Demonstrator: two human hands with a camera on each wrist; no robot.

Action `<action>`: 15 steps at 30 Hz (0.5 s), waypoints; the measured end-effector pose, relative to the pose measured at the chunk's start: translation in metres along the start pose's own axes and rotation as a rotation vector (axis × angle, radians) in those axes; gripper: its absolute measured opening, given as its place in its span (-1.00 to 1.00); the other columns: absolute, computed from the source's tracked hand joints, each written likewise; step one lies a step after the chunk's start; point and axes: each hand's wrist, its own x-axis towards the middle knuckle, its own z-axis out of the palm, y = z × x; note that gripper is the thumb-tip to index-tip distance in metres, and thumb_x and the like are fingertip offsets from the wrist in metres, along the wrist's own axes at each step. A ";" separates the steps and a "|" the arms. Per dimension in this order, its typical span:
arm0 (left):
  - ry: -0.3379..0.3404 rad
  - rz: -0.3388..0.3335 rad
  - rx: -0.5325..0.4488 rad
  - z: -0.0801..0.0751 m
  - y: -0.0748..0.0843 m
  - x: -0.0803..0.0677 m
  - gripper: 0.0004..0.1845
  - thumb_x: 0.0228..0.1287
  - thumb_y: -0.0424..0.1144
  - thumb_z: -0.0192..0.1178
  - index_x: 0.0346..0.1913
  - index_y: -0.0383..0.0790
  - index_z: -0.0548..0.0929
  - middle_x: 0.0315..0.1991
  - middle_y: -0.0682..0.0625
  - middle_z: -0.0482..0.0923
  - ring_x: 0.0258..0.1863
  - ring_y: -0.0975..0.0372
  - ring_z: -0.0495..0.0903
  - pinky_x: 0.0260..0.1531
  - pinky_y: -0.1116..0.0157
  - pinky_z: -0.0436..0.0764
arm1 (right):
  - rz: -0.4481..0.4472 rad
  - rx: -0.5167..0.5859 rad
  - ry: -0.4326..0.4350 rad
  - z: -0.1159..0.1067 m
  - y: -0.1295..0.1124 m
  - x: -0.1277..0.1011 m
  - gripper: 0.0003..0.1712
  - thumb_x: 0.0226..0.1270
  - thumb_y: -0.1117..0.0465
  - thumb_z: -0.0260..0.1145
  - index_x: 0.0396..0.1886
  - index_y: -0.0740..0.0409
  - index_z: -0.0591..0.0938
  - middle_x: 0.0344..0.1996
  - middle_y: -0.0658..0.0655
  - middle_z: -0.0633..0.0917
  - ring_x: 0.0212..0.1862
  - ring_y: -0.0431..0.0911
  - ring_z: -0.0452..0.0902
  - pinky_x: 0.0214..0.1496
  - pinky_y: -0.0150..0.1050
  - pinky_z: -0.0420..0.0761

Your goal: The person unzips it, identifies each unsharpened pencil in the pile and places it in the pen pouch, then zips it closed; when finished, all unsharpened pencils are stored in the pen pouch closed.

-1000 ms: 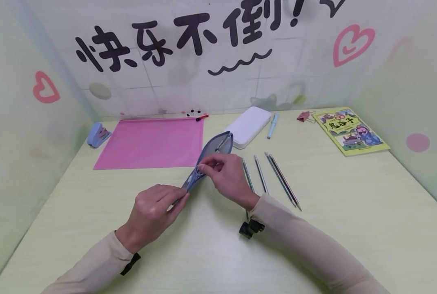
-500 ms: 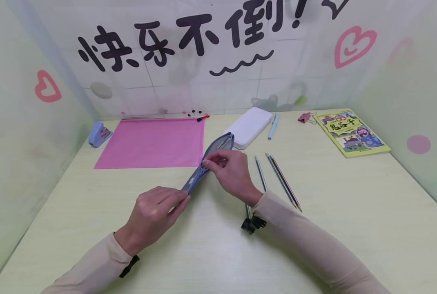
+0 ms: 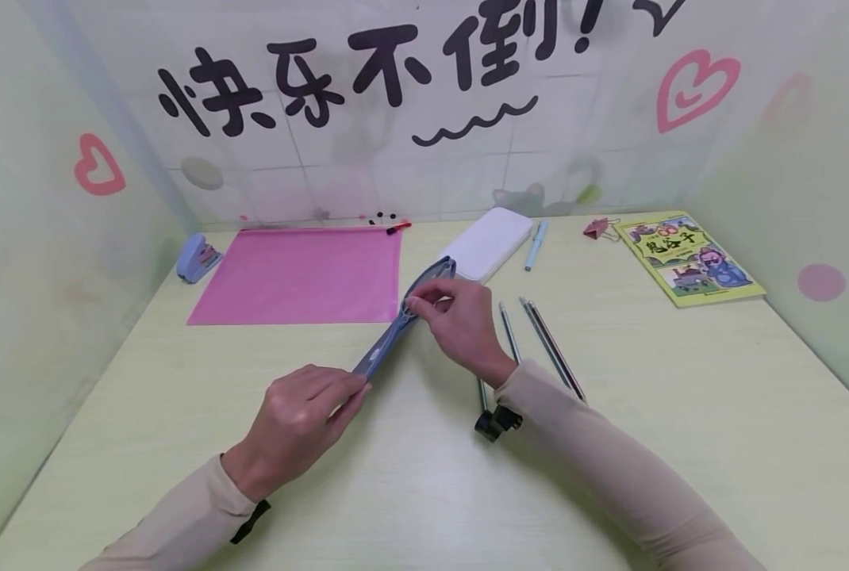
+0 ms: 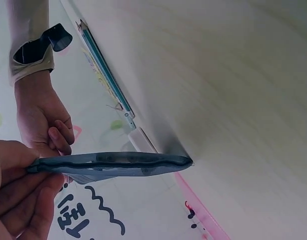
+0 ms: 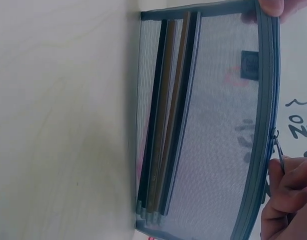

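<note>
A blue-grey mesh zip pencil pouch (image 3: pixel 379 351) stands on edge, slanting away from me, with several pencils (image 5: pixel 162 110) showing through the mesh in the right wrist view. My left hand (image 3: pixel 299 420) pinches its near top corner between thumb and fingers. Partway along the zipped edge, my right hand (image 3: pixel 460 321) pinches the metal zipper pull (image 5: pixel 278 147). Between the two hands the zip edges lie together; beyond the right hand, the far end gapes apart. From the left wrist side, the pouch (image 4: pixel 118 165) appears edge-on.
Right of the pouch lie several loose pencils (image 3: pixel 551 341), one partly under my right wrist. Behind are a white case (image 3: pixel 492 238), a light blue pen (image 3: pixel 535 246), a pink folder (image 3: pixel 296 277), a stapler (image 3: pixel 196 258), a binder clip (image 3: pixel 596 229) and a yellow book (image 3: pixel 689 258).
My right hand has slid along the zip with the pull, away from my left hand toward the pouch's far end. The gap there has narrowed. My left hand keeps its hold on the corner.
</note>
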 end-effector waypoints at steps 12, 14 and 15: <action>0.035 0.019 -0.031 0.002 0.000 -0.002 -0.66 0.48 -0.22 0.10 -0.33 -0.36 0.79 -0.47 -0.08 0.76 -0.51 0.20 0.73 -0.46 0.26 0.73 | -0.007 -0.022 0.045 -0.011 0.008 0.008 -0.92 0.26 0.29 0.45 -0.29 0.21 0.80 -0.38 0.18 0.80 -0.38 -0.06 0.68 -0.38 -0.42 0.59; 0.037 0.023 -0.030 0.002 0.000 -0.002 -0.65 0.48 -0.23 0.09 -0.33 -0.36 0.79 -0.47 -0.09 0.76 -0.50 0.19 0.73 -0.46 0.26 0.73 | -0.007 -0.024 0.054 -0.013 0.009 0.010 -0.91 0.26 0.29 0.44 -0.28 0.22 0.79 -0.38 0.19 0.80 -0.39 -0.01 0.68 -0.38 -0.43 0.58; 0.035 0.025 -0.029 0.002 0.000 -0.002 -0.64 0.49 -0.22 0.08 -0.33 -0.37 0.79 -0.46 -0.09 0.76 -0.50 0.19 0.74 -0.46 0.25 0.73 | -0.006 -0.025 0.060 -0.014 0.010 0.010 -0.91 0.26 0.30 0.45 -0.28 0.23 0.79 -0.37 0.19 0.80 -0.39 -0.01 0.68 -0.38 -0.44 0.58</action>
